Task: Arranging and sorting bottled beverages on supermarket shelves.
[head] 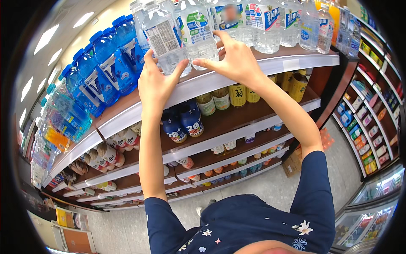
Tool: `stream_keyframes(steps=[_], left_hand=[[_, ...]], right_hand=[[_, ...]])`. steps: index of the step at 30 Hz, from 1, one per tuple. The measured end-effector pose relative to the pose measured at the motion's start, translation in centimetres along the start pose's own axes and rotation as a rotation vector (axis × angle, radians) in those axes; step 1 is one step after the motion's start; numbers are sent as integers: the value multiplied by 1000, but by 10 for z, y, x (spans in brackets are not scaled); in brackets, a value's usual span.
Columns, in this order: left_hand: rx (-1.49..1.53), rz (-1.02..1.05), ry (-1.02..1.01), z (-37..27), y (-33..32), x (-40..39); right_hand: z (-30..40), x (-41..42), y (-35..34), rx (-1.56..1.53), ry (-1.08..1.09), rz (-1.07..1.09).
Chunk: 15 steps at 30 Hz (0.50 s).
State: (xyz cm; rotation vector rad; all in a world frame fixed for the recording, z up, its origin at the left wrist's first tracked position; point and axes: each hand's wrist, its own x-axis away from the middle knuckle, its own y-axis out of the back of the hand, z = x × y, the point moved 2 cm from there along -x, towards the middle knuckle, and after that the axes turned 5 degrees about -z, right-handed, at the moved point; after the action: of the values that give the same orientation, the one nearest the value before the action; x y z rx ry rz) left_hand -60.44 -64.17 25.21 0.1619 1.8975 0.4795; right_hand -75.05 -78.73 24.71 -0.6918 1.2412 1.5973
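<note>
On the top shelf, my left hand (pixel 156 83) curves around the lower part of a clear plastic bottle (pixel 163 39). The barcode side of its label faces me. My right hand (pixel 236 60) is around the lower part of a second clear bottle (pixel 197 30), with a green and white label. Its thumb lies across the front and its fingers are at the right side. Both bottles stand upright side by side near the shelf's front edge (pixel 203 84). Parts of my fingers are hidden behind the bottles.
Blue jug-like bottles (pixel 109 65) stand left of my left hand. More clear bottles (pixel 263 27) line the shelf at right. Lower shelves hold dark blue bottles (pixel 192 120) and yellow cans (pixel 237 95). A cardboard box (pixel 292 163) sits on the floor (pixel 250 181); glass-door coolers (pixel 364 219) are at right.
</note>
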Motion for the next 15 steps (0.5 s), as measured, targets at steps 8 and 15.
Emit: stream_keyframes(steps=[8, 15], left_hand=[[-41, -91, -31, 0, -3, 6], [-78, -61, 30, 0, 3, 8]], right_hand=[[13, -24, -12, 89, 10, -148], [7, -21, -7, 112, -14, -194]])
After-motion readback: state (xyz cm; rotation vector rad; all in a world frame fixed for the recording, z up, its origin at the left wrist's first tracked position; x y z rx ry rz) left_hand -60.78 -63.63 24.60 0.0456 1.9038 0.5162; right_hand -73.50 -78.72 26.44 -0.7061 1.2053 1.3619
